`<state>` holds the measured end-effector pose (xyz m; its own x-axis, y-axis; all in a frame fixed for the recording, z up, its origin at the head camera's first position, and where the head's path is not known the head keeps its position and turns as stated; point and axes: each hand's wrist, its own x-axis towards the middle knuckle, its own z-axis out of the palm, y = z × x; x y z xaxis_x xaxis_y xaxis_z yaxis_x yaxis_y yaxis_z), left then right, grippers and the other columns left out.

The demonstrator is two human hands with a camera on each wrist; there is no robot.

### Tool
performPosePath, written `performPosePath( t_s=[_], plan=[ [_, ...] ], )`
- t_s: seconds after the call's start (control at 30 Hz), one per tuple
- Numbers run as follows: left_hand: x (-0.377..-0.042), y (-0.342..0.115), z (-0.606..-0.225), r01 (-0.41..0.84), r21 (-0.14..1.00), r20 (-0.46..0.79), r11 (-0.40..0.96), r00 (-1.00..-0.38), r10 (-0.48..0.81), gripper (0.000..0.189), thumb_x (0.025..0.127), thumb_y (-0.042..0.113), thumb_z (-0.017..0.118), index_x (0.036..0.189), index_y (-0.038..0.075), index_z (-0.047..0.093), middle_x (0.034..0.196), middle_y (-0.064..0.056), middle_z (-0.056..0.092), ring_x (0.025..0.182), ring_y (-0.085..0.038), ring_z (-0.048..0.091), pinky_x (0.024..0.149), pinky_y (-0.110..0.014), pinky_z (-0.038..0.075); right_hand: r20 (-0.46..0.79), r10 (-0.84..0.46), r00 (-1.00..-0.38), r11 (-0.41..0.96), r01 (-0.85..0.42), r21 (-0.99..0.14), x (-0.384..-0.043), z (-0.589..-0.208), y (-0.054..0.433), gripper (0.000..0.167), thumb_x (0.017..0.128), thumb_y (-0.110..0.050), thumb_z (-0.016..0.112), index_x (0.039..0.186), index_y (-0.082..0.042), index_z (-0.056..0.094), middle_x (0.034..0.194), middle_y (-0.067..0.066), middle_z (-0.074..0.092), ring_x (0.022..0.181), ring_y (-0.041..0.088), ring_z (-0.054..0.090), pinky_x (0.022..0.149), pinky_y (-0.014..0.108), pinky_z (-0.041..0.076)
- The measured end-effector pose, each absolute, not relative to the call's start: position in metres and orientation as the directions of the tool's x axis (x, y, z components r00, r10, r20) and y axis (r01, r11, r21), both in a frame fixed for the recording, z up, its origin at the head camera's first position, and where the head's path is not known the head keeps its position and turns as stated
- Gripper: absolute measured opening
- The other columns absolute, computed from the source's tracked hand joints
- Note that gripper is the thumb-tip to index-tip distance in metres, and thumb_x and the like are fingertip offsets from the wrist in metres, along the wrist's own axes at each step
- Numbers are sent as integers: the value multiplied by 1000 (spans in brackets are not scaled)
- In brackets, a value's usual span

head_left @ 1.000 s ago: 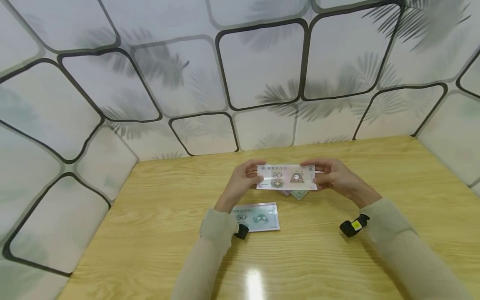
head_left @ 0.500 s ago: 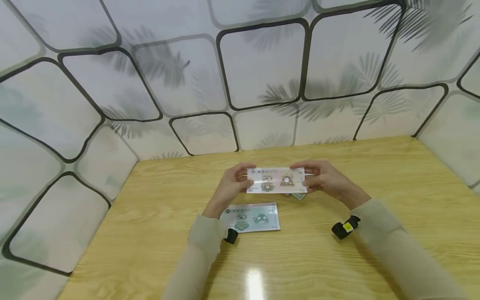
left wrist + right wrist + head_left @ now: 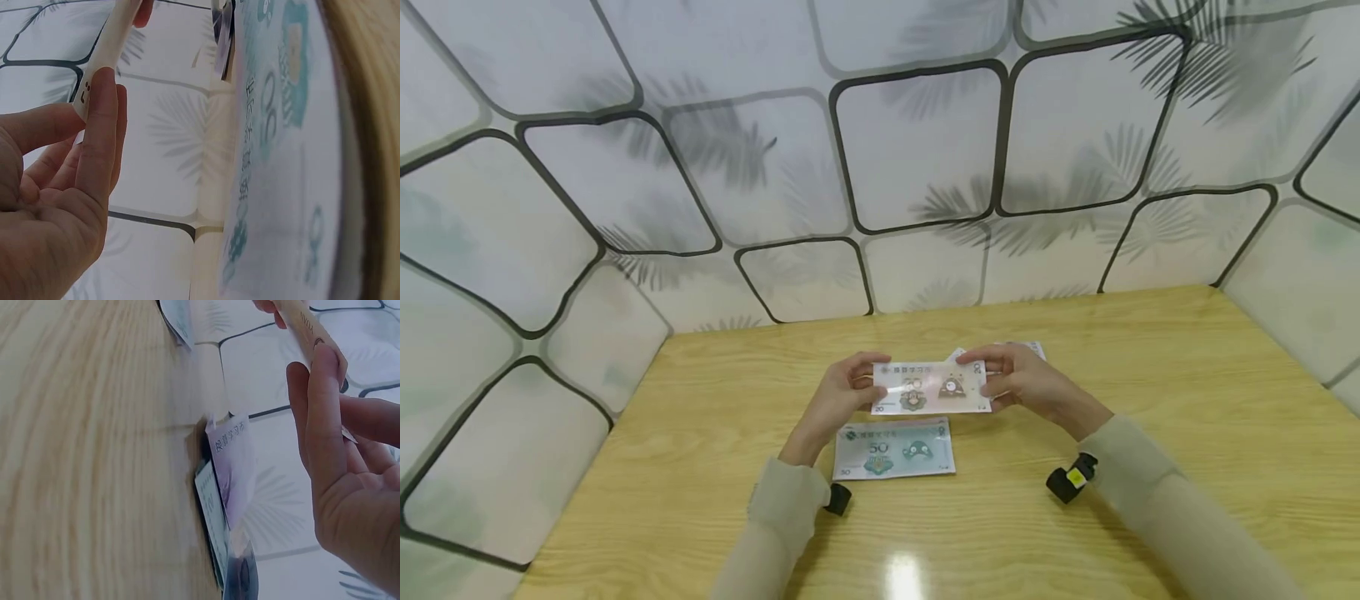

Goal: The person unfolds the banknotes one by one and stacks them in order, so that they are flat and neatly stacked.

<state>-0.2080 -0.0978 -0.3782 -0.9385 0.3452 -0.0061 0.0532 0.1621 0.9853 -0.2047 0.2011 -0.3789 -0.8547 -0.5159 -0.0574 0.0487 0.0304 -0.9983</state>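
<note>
- I see the left hand [image 3: 837, 398] pinching the left end of the 20 note [image 3: 931, 388], thumb on the near face and fingers [image 3: 100, 134] behind it.
- The right hand [image 3: 1026, 383] pinches the right end of the same note in the same way; in the right wrist view its fingers [image 3: 325, 419] lie along the note's edge.
- The 20 note is held flat between the 2 hands, printed face toward me, lifted off the table [image 3: 1150, 433]. I read "20" at its lower left corner.
- Just below the left hand, toward me, a 50 note [image 3: 894, 450] lies flat on the table, face up, touched by neither hand. The left wrist view shows it [image 3: 281, 156] close beside that hand.
- Behind the right hand, away from me, lies a small pile of notes [image 3: 1022, 348]; only its corners show past the fingers in the head view. The right wrist view shows the pile [image 3: 228, 487] with a purple note on top and edges of others under it; I cannot tell how many.
- Both forearms wear pale sleeves [image 3: 1135, 467].
- A black wrist camera [image 3: 1069, 482] sits under the right cuff, and another shows under the left cuff.
</note>
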Motion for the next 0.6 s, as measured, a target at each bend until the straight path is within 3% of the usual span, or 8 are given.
performPosePath(
  t_s=[0.27, 0.4, 0.5, 0.6],
  plan=[
    [-205, -111, -377, 66, 978, -10, 197, -931, 364, 46, 93, -13, 63, 137, -7, 55, 114, -16, 66, 83, -14, 61, 68, -23, 56, -97, -525, -845, 56, 79, -995, -204, -382, 189, 56, 89, 15, 57, 143, 17, 41, 125, 29, 63, 96, 28, 70, 72, 36, 62],
    [-201, -118, -377, 83, 970, -9, 229, -928, 371, 43, 93, -12, 63, 135, -8, 56, 105, -13, 65, 77, -14, 57, 64, -21, 52, -102, -547, -831, 65, 79, -995, -204, -384, 184, 55, 88, 13, 59, 141, 17, 44, 121, 26, 65, 92, 26, 69, 71, 35, 62],
    [-198, -123, -377, 79, 963, -25, 257, -925, 380, 41, 93, -10, 64, 133, -7, 57, 99, -11, 64, 75, -14, 56, 61, -22, 50, -108, -557, -823, 92, 68, -993, -204, -385, 180, 53, 88, 12, 61, 139, 16, 47, 124, 27, 61, 85, 22, 66, 68, 33, 61],
    [-196, -127, -378, 76, 955, -45, 285, -918, 393, 39, 93, -8, 65, 132, -6, 59, 96, -10, 63, 76, -15, 57, 62, -23, 50, -112, -562, -820, 123, 51, -991, -203, -386, 176, 52, 87, 11, 61, 138, 14, 50, 137, 31, 50, 80, 20, 61, 65, 32, 60]
  ],
)
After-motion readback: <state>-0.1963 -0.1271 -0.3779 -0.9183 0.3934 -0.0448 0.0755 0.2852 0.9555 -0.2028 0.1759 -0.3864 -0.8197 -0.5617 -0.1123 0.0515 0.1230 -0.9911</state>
